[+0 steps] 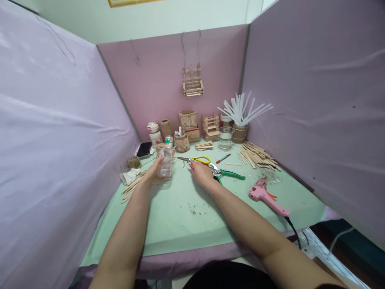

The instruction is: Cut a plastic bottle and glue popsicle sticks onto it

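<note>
My left hand (152, 171) is wrapped round a clear plastic bottle (165, 162), which stands tilted slightly above or on the green cloth. My right hand (201, 173) is palm down with its fingers curled together. A small reddish-white bit shows at its fingertips, too small to name. Just beyond that hand lie scissors with yellow handles (202, 159). Pruning shears with green handles (231, 174) lie to its right, partly hidden behind the wrist.
A pink glue gun (267, 196) lies at right with its cord. Wooden sticks (255, 154) are heaped behind it, near white glue sticks (239, 108) in a pot and a cup of water (225, 138). Twine (134, 162), a phone (144, 149) and more sticks lie at left.
</note>
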### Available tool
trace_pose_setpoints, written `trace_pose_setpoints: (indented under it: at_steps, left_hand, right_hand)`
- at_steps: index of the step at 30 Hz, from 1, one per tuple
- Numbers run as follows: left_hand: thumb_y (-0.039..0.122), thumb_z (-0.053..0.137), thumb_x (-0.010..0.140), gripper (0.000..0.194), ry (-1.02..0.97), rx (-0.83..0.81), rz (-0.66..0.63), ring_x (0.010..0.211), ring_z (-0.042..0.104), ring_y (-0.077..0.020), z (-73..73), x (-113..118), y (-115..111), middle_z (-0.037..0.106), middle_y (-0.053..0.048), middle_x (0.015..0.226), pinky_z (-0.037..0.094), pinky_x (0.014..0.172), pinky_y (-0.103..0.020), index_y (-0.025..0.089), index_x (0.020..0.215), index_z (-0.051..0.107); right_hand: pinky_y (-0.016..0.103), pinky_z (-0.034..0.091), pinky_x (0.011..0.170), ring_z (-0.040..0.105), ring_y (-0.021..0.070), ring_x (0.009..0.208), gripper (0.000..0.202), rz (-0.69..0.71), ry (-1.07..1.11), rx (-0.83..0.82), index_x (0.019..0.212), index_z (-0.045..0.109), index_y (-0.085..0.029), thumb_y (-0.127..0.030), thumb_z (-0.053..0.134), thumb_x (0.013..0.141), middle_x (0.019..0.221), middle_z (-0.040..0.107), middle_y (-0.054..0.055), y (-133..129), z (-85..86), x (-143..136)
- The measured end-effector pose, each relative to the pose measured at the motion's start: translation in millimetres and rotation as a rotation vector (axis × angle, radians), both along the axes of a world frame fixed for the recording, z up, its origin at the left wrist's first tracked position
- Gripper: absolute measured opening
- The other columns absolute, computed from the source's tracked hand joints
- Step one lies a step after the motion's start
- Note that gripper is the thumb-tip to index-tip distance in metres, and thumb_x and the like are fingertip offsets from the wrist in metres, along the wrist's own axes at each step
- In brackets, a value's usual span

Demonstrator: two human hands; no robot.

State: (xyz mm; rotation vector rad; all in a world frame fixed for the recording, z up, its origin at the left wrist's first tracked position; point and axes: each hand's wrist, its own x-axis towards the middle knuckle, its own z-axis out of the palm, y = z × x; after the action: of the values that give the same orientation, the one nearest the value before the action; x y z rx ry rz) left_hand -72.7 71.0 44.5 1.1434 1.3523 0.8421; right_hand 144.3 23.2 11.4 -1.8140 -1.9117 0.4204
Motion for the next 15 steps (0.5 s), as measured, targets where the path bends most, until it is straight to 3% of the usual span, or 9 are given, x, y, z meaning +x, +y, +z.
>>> trace_pose_setpoints:
  at_steps: [3,5,9,15]
  left_hand:
    - [0.061,0.048,0.086,0.042,-0.126,-0.01,0.077,0.072,0.065,-0.0173,2.3,-2.9,1.7,0.064,-0.005,0.082,0.056,0.065,-0.03,0.021,0.097,0.056]
    - [0.058,0.045,0.088,0.039,-0.169,-0.008,0.125,0.07,0.064,-0.0154,5.7,-3.1,1.1,0.063,-0.004,0.08,0.055,0.064,-0.028,0.021,0.095,0.054]
    - [0.053,0.042,0.091,0.034,-0.262,0.007,0.211,0.062,0.06,-0.0123,14.1,-1.9,-3.8,0.06,0.0,0.072,0.054,0.063,-0.026,0.022,0.094,0.052]
    - [0.055,0.043,0.09,0.035,-0.33,0.047,0.205,0.061,0.06,-0.0129,13.6,-3.7,-4.9,0.059,0.0,0.069,0.054,0.063,-0.027,0.021,0.093,0.051]
  right_hand:
    - [0.033,0.045,0.091,0.061,0.0251,0.115,0.032,-0.029,0.143,0.026,0.125,0.056,-0.019,-0.024,0.052,0.094,0.124,0.066,0.013,5.9,-1.2,2.9]
    - [0.031,0.047,0.089,0.063,0.0231,0.11,0.025,-0.051,0.251,0.021,0.116,0.059,-0.017,-0.026,0.051,0.095,0.117,0.069,0.012,10.1,-1.9,4.5]
    - [0.024,0.051,0.066,0.067,0.0171,0.079,0.02,-0.057,0.474,-0.038,0.092,0.059,-0.018,-0.032,0.046,0.095,0.09,0.071,0.005,15.3,-4.5,3.0]
    - [0.017,0.041,0.044,0.053,0.0092,0.047,0.019,-0.042,0.697,-0.071,0.098,0.046,-0.024,-0.035,0.031,0.098,0.069,0.061,-0.005,13.9,-6.5,-2.2]
